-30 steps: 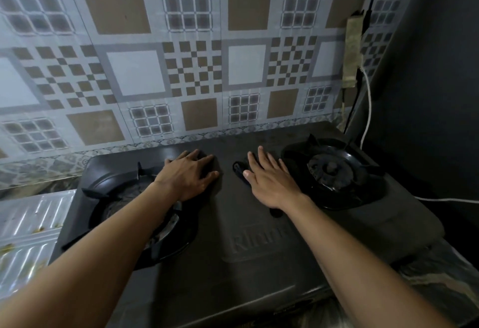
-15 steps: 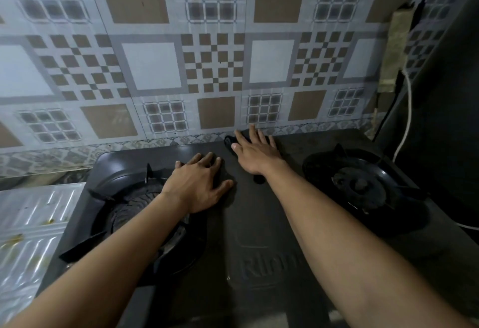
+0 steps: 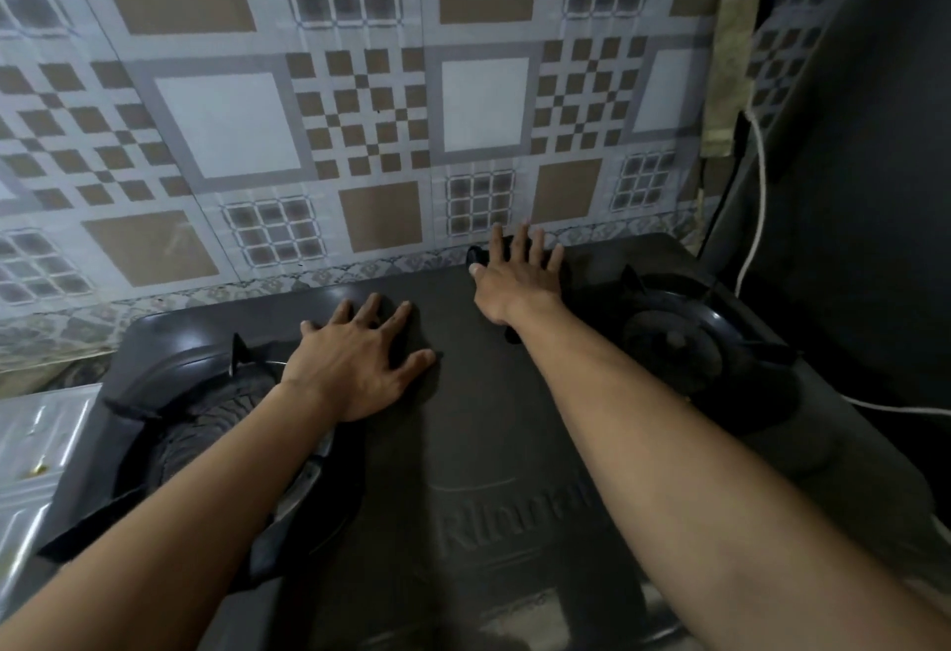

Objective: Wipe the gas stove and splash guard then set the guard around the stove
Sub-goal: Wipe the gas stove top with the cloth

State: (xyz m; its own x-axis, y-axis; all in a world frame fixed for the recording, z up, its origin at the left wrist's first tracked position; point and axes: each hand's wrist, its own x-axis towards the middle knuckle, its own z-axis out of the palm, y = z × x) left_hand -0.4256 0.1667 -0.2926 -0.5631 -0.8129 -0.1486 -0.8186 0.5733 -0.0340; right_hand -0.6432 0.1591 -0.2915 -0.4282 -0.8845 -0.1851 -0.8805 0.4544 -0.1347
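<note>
Pressing a dark cloth flat against the gas stove, the right hand has its fingers straight and spread. Their tips lie at the stove's back edge, just short of the tiled wall. A fold of cloth shows beyond the thumb and another under the wrist. The left hand lies palm down, fingers also spread and holding nothing, apparently bracing the stove. The left burner sits just outward of its little finger, and the forearm crosses that burner's pan support.

Judged from this, wiping the stove top is the step in hand. What looks like the foil splash guard lies flat well outward of the left fingers, beside the stove and not yet set round it.

Several things could go wrong:
- The right fingertips are at the rim, so a further push could send the cloth off the back edge, or knock the knuckles on the tiles.
- The right burner stands just beyond the right little finger, so a sideways sweep could catch the cloth on its prongs.
- The left forearm could shift the pan support beneath it.
- A white cable hangs past the right burner and might be snagged.
</note>
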